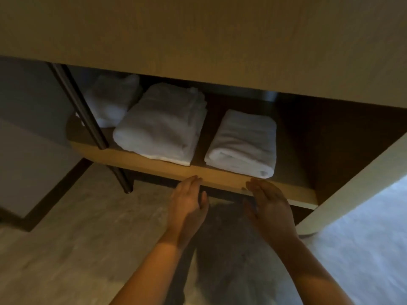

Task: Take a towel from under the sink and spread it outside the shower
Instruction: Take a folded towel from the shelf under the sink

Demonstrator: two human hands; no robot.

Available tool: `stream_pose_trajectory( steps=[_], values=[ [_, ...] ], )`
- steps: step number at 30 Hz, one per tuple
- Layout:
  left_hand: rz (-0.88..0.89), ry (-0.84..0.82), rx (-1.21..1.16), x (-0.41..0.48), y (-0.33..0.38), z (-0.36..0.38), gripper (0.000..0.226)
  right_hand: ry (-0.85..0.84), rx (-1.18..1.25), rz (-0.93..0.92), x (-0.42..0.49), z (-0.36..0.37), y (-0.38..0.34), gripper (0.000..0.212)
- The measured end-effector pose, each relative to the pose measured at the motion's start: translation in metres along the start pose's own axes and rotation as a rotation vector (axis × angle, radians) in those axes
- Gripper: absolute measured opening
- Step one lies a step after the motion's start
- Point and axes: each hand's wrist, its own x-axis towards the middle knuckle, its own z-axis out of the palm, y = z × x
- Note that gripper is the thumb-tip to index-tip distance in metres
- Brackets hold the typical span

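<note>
Just beyond both empty, flat-fingered hands point(229, 205), a folded towel point(242, 144) lies on the shelf point(154, 166).

dark metal post point(88, 119), grey stone floor point(77, 249), wooden shelf point(154, 164)

text: none readable | labels: none | brands: none | numbers: none | signs: none

Both bare forearms are stretched forward side by side. The left hand point(187, 202) and right hand point(269, 205) are held flat, fingers extended, palms facing inward, nothing grasped.
</note>
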Motion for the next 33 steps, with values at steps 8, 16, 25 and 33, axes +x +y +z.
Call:
stream_pose_trajectory(
  steps=[8, 16, 25, 33],
  values=[
    [0.104, 0.156, 0.014, 0.013, -0.012, 0.047, 0.041, 0.085, -0.046, -0.007, 0.032, 0.040, 0.029, 0.047],
    [0.127, 0.130, 0.027, 0.015, -0.012, 0.056, 0.041, 0.052, -0.077, 0.083, 0.064, 0.066, 0.052, 0.057],
    [0.095, 0.053, 0.015, 0.014, -0.013, 0.067, 0.040, 0.163, -0.111, 0.002, 0.076, 0.075, 0.057, 0.032],
    [0.234, 0.158, 0.018, 0.004, -0.014, 0.066, 0.052, 0.147, -0.040, -0.020, 0.045, 0.058, 0.051, 0.029]
  ],
)
